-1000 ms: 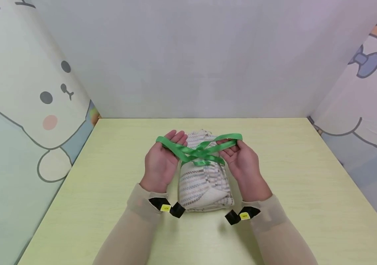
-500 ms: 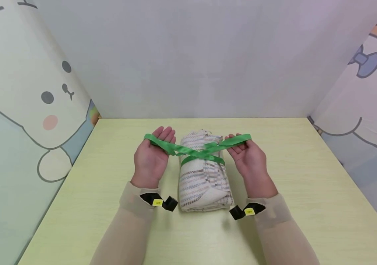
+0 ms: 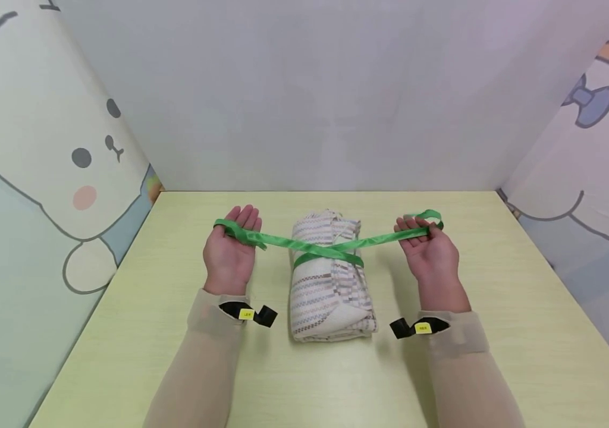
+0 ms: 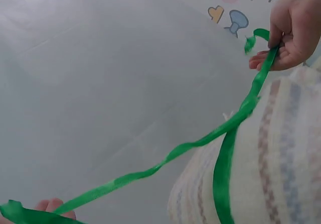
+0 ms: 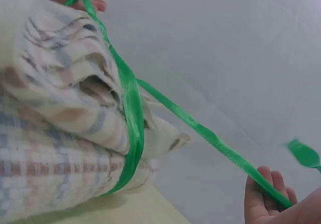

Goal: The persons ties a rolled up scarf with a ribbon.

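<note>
The left hand [image 3: 231, 252] and right hand [image 3: 432, 255] have spread apart — each pinching the green ribbon [image 3: 323, 250] under its thumb — drawing its crossing snugger over the folded striped cloth [image 3: 310, 294], midway between the tabletop's [image 3: 122, 309] left and right edges.

Beige slvs [image 3: 195, 362], L & R — blk wrist cams [image 3: 266, 316] w/ yellow labels [image 3: 246, 314].

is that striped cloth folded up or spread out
Folded: the striped cloth lies in a compact bundle of layers, with the green ribbon crossed on top.
</note>
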`<state>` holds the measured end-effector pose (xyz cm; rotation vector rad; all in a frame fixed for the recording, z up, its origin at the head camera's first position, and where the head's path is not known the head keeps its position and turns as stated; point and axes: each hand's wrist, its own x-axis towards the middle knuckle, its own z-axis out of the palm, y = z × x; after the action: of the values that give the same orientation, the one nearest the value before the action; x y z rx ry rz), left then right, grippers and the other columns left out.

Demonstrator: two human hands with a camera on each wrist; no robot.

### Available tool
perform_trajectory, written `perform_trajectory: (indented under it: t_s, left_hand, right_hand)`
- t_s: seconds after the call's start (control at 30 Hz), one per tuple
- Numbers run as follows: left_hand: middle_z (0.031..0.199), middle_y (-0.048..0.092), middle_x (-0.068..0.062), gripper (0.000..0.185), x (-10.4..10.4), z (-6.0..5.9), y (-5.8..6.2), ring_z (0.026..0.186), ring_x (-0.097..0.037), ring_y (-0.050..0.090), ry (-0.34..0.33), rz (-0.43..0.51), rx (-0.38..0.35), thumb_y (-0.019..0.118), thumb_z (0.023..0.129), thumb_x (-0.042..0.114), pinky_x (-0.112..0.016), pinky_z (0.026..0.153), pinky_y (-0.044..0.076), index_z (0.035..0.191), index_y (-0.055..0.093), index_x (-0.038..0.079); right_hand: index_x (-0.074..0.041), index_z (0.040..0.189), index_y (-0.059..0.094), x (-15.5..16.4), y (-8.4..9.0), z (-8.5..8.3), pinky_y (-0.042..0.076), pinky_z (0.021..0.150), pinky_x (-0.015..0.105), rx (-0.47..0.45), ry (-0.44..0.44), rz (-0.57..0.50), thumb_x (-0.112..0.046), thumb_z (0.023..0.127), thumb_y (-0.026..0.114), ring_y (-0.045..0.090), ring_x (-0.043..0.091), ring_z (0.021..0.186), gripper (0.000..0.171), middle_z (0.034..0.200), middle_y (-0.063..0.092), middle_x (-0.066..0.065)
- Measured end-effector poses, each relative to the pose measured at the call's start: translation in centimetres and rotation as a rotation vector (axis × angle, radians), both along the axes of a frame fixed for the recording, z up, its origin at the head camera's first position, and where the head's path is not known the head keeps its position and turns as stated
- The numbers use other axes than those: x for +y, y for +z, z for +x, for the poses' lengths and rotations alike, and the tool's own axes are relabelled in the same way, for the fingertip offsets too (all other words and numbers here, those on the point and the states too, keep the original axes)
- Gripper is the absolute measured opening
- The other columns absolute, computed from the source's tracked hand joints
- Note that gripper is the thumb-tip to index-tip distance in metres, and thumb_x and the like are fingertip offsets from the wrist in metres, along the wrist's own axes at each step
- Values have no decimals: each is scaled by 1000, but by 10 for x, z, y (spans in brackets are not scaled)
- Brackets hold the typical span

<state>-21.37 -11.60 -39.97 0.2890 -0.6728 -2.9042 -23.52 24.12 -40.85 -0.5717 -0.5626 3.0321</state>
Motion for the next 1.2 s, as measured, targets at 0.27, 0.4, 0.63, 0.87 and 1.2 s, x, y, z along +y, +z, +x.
perform_trajectory:
  t_s: [0.27,0.4,0.63,0.87,1.2]
  left_hand:
    - [150,48,-17,45,-14,-10,-18,136,-30,51,80,56,-61,19,115,28,-37,113,42,148,40,5]
    - [152,47,-17,45,-19,-13,-24,138,-30,50,101,72,-77,20,115,27,-36,113,41,149,39,6]
    - [146,48,-17,31,-28,-15,-30,136,-31,51,124,74,-97,31,114,21,-38,113,41,136,44,4]
    - [143,56,-17,37,-42,-16,-35,131,-30,56,127,99,-185,30,114,23,-38,111,44,143,46,6]
    - [158,40,-16,43,-55,-10,-43,142,-29,45,61,74,-254,28,115,26,-39,114,40,152,40,7]
  right_hand:
    - [-7,148,41,7,-11,-8,40,114,42,-81,-12,-27,-29,114,31,54,34,133,42,143,50,19]
    - [-6,145,43,8,-16,-9,39,115,42,-79,-1,-25,-30,114,31,54,34,133,41,135,56,20]
    - [-4,132,51,5,-20,-7,42,113,42,-72,21,41,-30,114,30,68,34,112,38,126,60,20]
    - [-2,129,55,7,-20,-5,40,114,41,-84,26,65,-29,114,32,71,35,105,38,127,62,21]
    - [-3,126,57,19,-30,-4,36,115,41,-132,157,210,-29,113,34,51,30,137,37,111,66,19]
